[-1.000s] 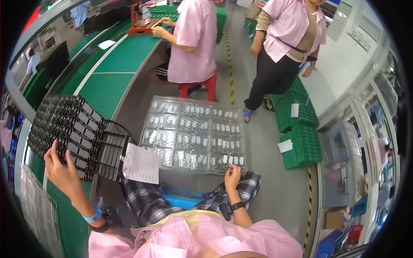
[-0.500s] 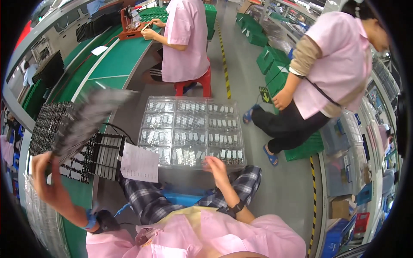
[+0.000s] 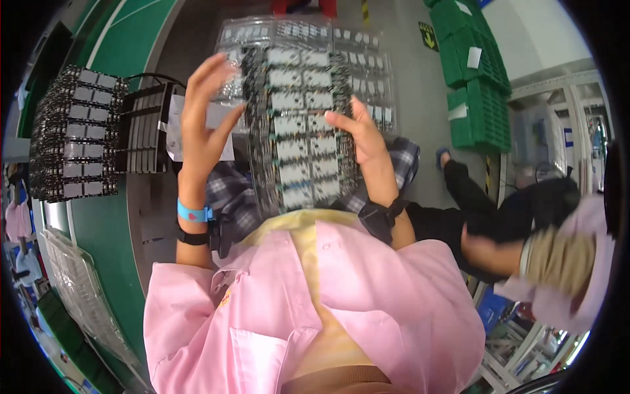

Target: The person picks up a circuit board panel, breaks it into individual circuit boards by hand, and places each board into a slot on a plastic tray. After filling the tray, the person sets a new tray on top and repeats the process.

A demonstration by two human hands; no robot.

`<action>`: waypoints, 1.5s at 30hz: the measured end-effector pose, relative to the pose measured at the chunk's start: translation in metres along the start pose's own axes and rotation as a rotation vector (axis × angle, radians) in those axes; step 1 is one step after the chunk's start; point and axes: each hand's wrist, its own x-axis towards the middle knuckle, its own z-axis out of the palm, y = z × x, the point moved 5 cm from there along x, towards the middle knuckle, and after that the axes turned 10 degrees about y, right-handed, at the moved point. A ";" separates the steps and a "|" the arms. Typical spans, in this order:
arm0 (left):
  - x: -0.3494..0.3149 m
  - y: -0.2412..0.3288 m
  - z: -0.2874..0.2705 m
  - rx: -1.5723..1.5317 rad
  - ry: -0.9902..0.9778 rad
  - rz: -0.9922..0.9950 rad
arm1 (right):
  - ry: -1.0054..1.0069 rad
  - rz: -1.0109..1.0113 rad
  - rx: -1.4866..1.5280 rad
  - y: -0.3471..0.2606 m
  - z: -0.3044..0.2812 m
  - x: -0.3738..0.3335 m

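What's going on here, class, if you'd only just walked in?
A person in a pink shirt has panelled circuit boards in front of them, hiding part of a clear tray. The right hand grips the boards' right edge; the left hand is open by the left edge, contact unclear. A stack of similar boards sits at the left.

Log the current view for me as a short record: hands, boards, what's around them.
Left hand: fingers spread beside the left edge of the circuit boards; contact unclear
Right hand: holds their right edge, thumb over the face
Clear tray: partly hidden behind the circuit boards; pale parts in its compartments
Board stack: left side, next to a black rack
Paper sheet: partly behind the left hand
Green crates: upper right, white papers on them
Co-worker's hand: right side, blurred, apart from the circuit boards
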 end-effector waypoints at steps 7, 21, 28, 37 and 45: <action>-0.085 -0.055 0.070 -0.583 -0.097 -1.222 | 0.373 -0.116 -0.188 0.015 -0.037 -0.003; -0.112 -0.090 0.100 -0.283 -0.141 -0.907 | 0.492 -0.239 -0.354 0.048 -0.054 0.005; -0.112 -0.097 0.106 -0.186 -0.128 -0.856 | 0.522 -0.257 -0.360 0.049 -0.062 0.009; -0.100 -0.085 0.109 -0.164 -0.110 -0.832 | 0.555 -0.305 -0.474 0.039 -0.066 0.010; -0.070 -0.055 0.099 -0.182 -0.124 -0.791 | 0.564 -0.382 -0.479 0.007 -0.039 -0.010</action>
